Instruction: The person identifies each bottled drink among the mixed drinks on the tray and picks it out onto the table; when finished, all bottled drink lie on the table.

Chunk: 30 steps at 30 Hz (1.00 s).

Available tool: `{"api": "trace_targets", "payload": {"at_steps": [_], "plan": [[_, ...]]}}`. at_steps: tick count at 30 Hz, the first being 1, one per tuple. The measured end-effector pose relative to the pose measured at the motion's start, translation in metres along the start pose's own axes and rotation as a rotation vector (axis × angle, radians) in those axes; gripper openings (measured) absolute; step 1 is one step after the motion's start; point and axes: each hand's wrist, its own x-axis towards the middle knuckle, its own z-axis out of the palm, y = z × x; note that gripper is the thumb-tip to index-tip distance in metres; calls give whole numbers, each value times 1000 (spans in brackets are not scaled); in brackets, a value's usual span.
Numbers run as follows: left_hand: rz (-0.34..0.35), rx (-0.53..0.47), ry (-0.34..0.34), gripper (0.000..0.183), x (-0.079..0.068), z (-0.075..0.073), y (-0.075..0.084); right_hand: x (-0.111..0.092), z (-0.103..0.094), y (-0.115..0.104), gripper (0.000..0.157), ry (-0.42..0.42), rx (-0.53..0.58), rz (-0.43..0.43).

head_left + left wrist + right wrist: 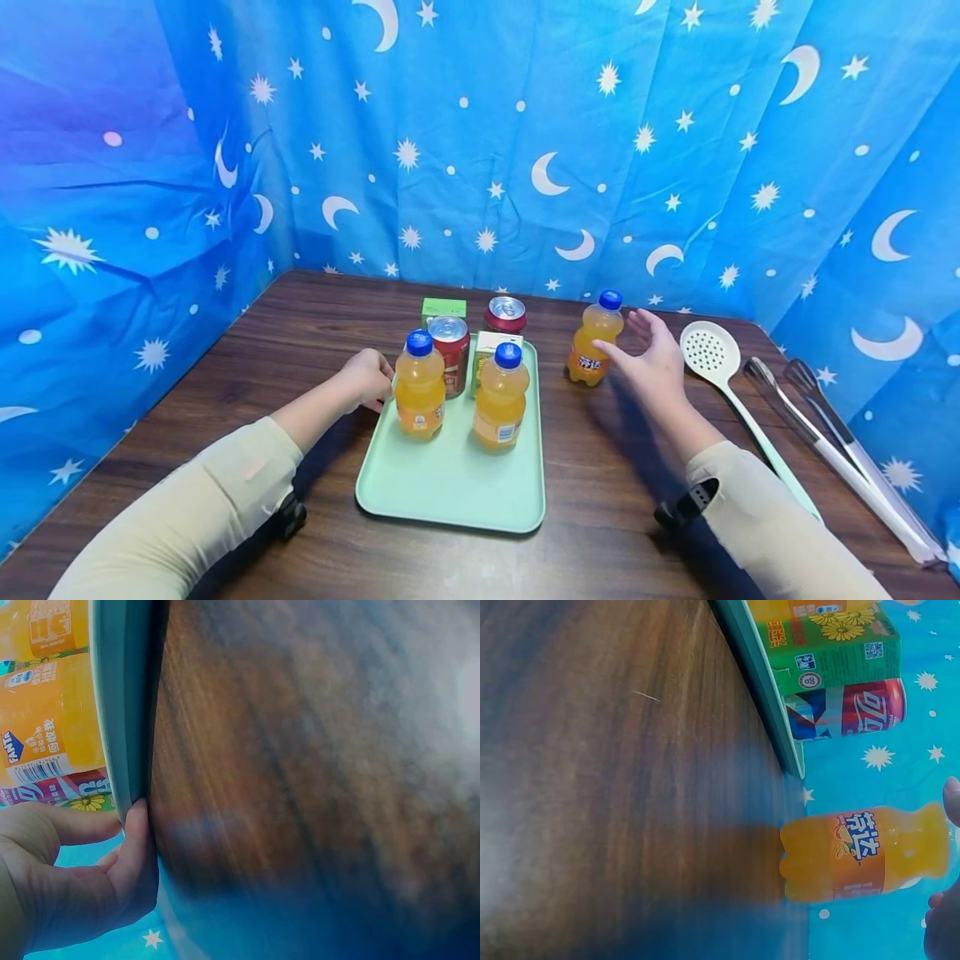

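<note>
A blue cloth backdrop point(525, 50) printed with white moons and stars rises behind the dark brown wood-grain desk point(622, 533). On the desk, a pale green rectangular tray point(450, 500) runs its long axis from near to far; its plain surface reaches from the bottles to the rounded near corners. Silver metal tongs point(862, 492) lie by the desk's right edge, joined end toward the near right corner. Left of them, a cream round-headed skimmer point(712, 371) points its holed head at the far edge.

The left hand point(367, 379) pinches the tray's left rim. The right hand point(651, 367) is spread — thumb and fingers apart, gripping nothing — about the upper part of a clear plastic bottle of orange drink point(585, 346); whether it touches, I cannot tell. That bottle stands upright on the desk, off the tray's right edge with a strip of wood between, blue cap up, label reading 芬达.

Two matching orange bottles point(420, 387) point(500, 400) stand on the tray — caps up; one label reads FANTA and 回收我. Toward the tray's far edge are two green cardboard cartons point(444, 307) point(495, 342) and two red metal cans point(455, 367) point(506, 310).
</note>
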Motion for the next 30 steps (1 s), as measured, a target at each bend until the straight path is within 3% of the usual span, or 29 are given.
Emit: {"api": "trace_targets", "payload": {"at_steps": [19,30], "plan": [[-17,29,16,22,1,-1,0,-31,-19,-14,75,42,103,5],[-13,39,19,22,0,1,0,-57,-17,-35,67,-19,193,-56]]}}
